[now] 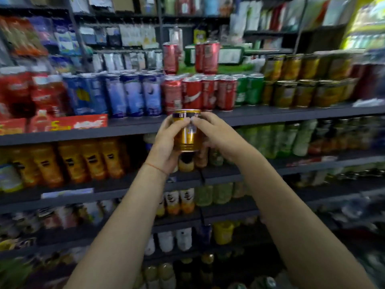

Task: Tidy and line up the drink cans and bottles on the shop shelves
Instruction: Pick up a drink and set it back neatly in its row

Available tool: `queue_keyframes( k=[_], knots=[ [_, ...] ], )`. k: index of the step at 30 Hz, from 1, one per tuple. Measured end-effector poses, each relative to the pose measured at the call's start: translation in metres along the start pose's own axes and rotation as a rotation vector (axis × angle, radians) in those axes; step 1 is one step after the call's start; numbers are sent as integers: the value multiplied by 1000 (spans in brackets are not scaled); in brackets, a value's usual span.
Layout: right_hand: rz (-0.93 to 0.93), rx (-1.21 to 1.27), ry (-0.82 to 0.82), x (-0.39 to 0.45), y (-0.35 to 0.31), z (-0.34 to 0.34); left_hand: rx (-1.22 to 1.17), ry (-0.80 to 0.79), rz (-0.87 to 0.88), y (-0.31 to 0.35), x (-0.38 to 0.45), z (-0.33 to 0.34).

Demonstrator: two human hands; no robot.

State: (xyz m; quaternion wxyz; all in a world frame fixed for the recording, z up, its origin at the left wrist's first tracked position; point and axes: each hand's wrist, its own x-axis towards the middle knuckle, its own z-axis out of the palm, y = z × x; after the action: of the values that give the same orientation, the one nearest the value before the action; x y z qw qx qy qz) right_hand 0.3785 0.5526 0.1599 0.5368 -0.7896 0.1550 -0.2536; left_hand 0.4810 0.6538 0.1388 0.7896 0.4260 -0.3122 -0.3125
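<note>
1. Head view: a short gold metal can with a dark band at its top is held upright in both hands, in front of the dark grey top shelf edge.
2. The left hand wraps the gold can's left side; its fingers curl round the upper part near the dark band, and a thin red thread sits on that wrist.
3. The right hand closes on the gold can's right side, its fingers meeting the left ones across the label.
4. Just above the gold can, on the top shelf, stands a row of red drink cans, with more red cans stacked on top of them.
5. Left of the gold can on that shelf is a row of blue-and-white cans, then red packs.
6. Right of the gold can come green cans and yellow-gold cans stacked two high.
7. Below and left of the gold can, on the next shelf, stand orange bottles; below and right, pale green bottles.
8. Everything is blurred, so the labels cannot be read.
</note>
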Motion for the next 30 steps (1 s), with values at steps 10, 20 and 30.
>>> queue_keyframes(
  k=[10,20,30],
  knots=[
    [-242,-103,411,14,61,-223,95,-198,169,-106,128,198],
    [-259,-96,774,50,92,-425,773,-41,622,-179,227,358],
    [-434,72,698,79,128,-556,1535,327,684,-255,269,453]
  ],
)
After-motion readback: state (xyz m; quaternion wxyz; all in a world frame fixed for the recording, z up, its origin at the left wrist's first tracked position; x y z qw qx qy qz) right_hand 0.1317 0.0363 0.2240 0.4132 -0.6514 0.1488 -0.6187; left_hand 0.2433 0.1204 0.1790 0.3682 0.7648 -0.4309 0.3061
